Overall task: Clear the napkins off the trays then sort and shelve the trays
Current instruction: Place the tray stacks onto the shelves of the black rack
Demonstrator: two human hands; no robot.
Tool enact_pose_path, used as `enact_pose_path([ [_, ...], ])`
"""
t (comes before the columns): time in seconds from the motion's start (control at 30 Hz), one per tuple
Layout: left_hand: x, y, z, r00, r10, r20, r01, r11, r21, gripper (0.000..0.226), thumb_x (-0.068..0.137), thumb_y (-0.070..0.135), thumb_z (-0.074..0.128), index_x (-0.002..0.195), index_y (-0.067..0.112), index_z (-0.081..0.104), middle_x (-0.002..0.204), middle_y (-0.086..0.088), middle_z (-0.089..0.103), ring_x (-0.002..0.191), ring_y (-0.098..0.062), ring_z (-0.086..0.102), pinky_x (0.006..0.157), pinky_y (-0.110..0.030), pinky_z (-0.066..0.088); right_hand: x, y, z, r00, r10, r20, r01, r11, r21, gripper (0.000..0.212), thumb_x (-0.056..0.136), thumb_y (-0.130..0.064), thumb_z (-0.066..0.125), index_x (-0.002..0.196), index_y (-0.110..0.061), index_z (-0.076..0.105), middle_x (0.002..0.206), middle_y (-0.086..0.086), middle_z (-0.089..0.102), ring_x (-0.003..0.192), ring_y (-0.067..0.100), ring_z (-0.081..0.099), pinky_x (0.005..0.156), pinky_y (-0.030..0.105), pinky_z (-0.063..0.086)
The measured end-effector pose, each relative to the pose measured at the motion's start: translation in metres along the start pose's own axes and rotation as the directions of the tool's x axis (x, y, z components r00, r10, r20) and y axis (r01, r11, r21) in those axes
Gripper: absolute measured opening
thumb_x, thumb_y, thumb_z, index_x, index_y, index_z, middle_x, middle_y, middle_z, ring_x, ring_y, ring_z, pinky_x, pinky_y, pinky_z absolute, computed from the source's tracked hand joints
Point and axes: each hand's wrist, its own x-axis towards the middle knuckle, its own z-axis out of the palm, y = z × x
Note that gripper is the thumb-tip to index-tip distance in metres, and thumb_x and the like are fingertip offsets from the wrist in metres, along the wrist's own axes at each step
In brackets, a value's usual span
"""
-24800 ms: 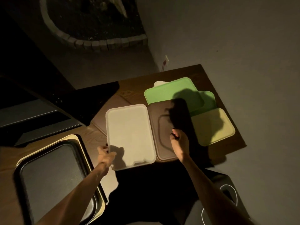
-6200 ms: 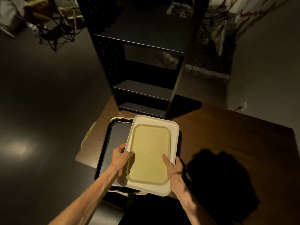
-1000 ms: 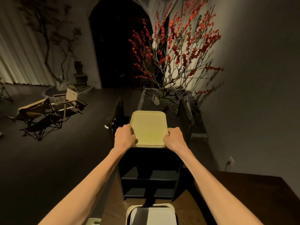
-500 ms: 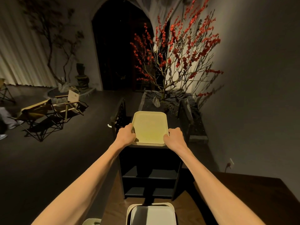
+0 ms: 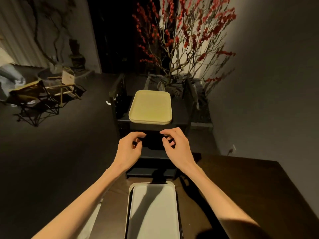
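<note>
While nothing is held by the left hand (image 5: pixel 128 149) or the right hand (image 5: pixel 177 147), both loosely curled, the white tray (image 5: pixel 152 211) is found below and between them, lengthwise toward the black shelf (image 5: pixel 179 118), where yellow trays (image 5: pixel 150 107) are stacked.
</note>
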Motion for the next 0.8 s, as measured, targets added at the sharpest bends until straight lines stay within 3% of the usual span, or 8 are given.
enact_pose_path([
  [0.13, -0.063, -0.046, 0.031, 0.983, -0.148, 0.11, 0.149, 0.989, -0.006, 0.033, 0.085, -0.005, 0.057, 0.105, 0.018, 0.071, 0.101, 0.009, 0.07, 0.09, 0.007, 0.062, 0.079, -0.006, 0.046, -0.059, 0.049, 0.019, 0.986, 0.145, 0.08, -0.145, 0.989, -0.015, 0.021, 0.096, -0.016, 0.057, 0.113, -0.023, 0.065, 0.108, -0.007, 0.055, 0.093, 0.004, 0.057, 0.074, 0.013, 0.049],
  [0.2, -0.094, -0.071, 0.046, 0.953, -0.246, 0.178, 0.248, 0.969, 0.009, 0.035, 0.084, -0.007, 0.057, 0.101, 0.02, 0.071, 0.098, 0.008, 0.071, 0.089, 0.011, 0.062, 0.083, -0.016, 0.051, -0.091, 0.089, 0.034, 0.943, 0.304, 0.137, -0.296, 0.952, -0.076, 0.021, 0.096, -0.015, 0.056, 0.114, -0.022, 0.064, 0.108, -0.007, 0.054, 0.09, 0.002, 0.056, 0.073, 0.008, 0.045],
  [0.33, -0.152, -0.112, 0.068, 0.841, -0.441, 0.314, 0.423, 0.897, 0.128, 0.037, 0.083, -0.005, 0.055, 0.095, 0.028, 0.068, 0.099, 0.003, 0.073, 0.076, -0.006, 0.064, 0.079, -0.022, 0.05, -0.15, 0.149, 0.061, 0.812, 0.545, 0.207, -0.524, 0.838, -0.152, 0.021, 0.093, -0.015, 0.056, 0.11, -0.024, 0.065, 0.103, -0.005, 0.059, 0.083, 0.003, 0.057, 0.072, 0.007, 0.042],
  [0.43, -0.19, -0.137, 0.077, 0.725, -0.578, 0.375, 0.54, 0.815, 0.212, 0.031, 0.086, 0.001, 0.055, 0.107, 0.016, 0.07, 0.108, -0.006, 0.073, 0.092, -0.02, 0.067, 0.087, -0.03, 0.053, -0.187, 0.174, 0.073, 0.765, 0.604, 0.225, -0.584, 0.797, -0.154, 0.021, 0.09, -0.012, 0.057, 0.108, -0.014, 0.065, 0.099, -0.001, 0.058, 0.078, 0.009, 0.055, 0.069, 0.017, 0.044],
  [0.53, -0.215, -0.142, 0.083, 0.659, -0.651, 0.377, 0.591, 0.758, 0.277, 0.032, 0.089, 0.005, 0.057, 0.12, 0.009, 0.063, 0.118, -0.012, 0.066, 0.109, -0.028, 0.059, 0.095, -0.036, 0.047, -0.22, 0.199, 0.086, 0.654, 0.717, 0.241, -0.7, 0.694, -0.166, 0.028, 0.079, -0.019, 0.06, 0.104, -0.008, 0.062, 0.09, 0.007, 0.058, 0.07, 0.01, 0.054, 0.06, 0.015, 0.041],
  [0.6, -0.226, -0.143, 0.086, 0.601, -0.715, 0.357, 0.654, 0.697, 0.293, 0.037, 0.09, 0.009, 0.061, 0.126, 0.006, 0.056, 0.122, -0.014, 0.058, 0.119, -0.031, 0.051, 0.1, -0.038, 0.041, -0.244, 0.221, 0.098, 0.575, 0.776, 0.259, -0.759, 0.624, -0.186, 0.031, 0.075, -0.029, 0.062, 0.1, -0.01, 0.056, 0.089, 0.005, 0.054, 0.075, 0.014, 0.052, 0.065, 0.025, 0.044],
  [0.67, -0.237, -0.147, 0.089, 0.502, -0.78, 0.373, 0.752, 0.607, 0.257, 0.049, 0.091, 0.014, 0.062, 0.136, 0.008, 0.045, 0.129, -0.013, 0.053, 0.123, -0.033, 0.05, 0.103, -0.041, 0.041, -0.271, 0.246, 0.113, 0.536, 0.811, 0.236, -0.801, 0.576, -0.161, 0.041, 0.073, -0.043, 0.066, 0.101, -0.018, 0.052, 0.096, 0.005, 0.062, 0.087, 0.019, 0.062, 0.078, 0.037, 0.054],
  [0.8, -0.254, -0.159, 0.097, 0.353, -0.838, 0.416, 0.866, 0.461, 0.193, 0.049, 0.094, 0.023, 0.06, 0.138, 0.01, 0.042, 0.121, -0.008, 0.059, 0.111, -0.028, 0.058, 0.101, -0.043, 0.046, -0.301, 0.267, 0.131, 0.472, 0.847, 0.245, -0.845, 0.514, -0.146, 0.07, 0.071, -0.059, 0.06, 0.126, -0.016, 0.055, 0.122, 0.004, 0.063, 0.117, 0.02, 0.059, 0.103, 0.042, 0.047],
])
